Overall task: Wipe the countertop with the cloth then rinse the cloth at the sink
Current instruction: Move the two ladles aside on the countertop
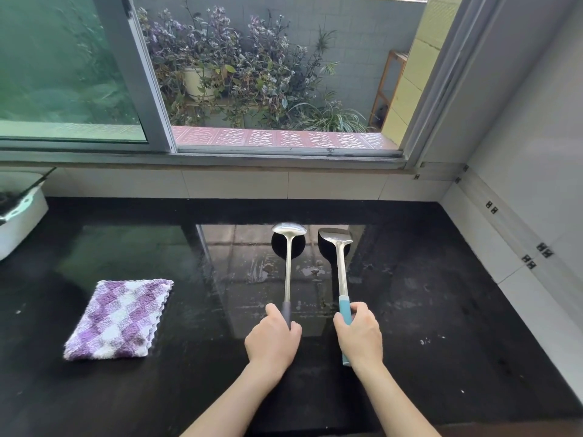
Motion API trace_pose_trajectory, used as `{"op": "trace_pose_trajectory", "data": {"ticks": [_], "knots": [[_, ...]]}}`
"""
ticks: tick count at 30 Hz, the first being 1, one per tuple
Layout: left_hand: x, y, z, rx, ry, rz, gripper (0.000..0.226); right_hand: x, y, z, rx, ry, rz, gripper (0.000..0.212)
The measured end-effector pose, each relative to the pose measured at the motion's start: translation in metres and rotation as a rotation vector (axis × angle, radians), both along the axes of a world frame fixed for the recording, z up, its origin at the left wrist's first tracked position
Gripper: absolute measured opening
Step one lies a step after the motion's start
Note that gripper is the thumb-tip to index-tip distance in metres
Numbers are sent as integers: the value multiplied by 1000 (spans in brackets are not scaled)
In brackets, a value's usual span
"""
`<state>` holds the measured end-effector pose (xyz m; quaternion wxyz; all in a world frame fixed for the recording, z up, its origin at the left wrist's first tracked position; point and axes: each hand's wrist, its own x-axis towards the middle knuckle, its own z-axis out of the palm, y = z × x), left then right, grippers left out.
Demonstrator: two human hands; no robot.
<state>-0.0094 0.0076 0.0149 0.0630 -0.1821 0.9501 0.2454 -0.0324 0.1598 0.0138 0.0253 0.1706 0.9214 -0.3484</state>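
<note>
A folded purple-and-white checked cloth lies flat on the glossy black countertop, to the left of both hands. My left hand grips the grey handle of a steel ladle whose bowl points toward the window. My right hand grips the blue handle of a steel spatula lying parallel to the ladle. Small wet smears and spots mark the counter between the two utensils. No sink is in view.
A white container with dark contents stands at the far left edge. A white tiled wall closes the right side. Behind the counter runs a low tiled backsplash under an open sliding window with potted plants outside.
</note>
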Motion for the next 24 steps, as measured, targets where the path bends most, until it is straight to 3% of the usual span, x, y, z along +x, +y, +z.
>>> {"op": "trace_pose_trajectory", "data": {"ticks": [4,8,13,24], "knots": [[-3,2,7,162,-17,95,25,-2,-3,3,-240,-18,-69,22],[-3,4,12,182,1,94,27,-3,-5,6,-491,-40,-153,17],[-3,2,15,151,18,69,33,-5,-5,8,-620,-96,-179,3],[3,-19,13,188,180,64,25,-2,-8,15,-886,-115,-133,7]]}}
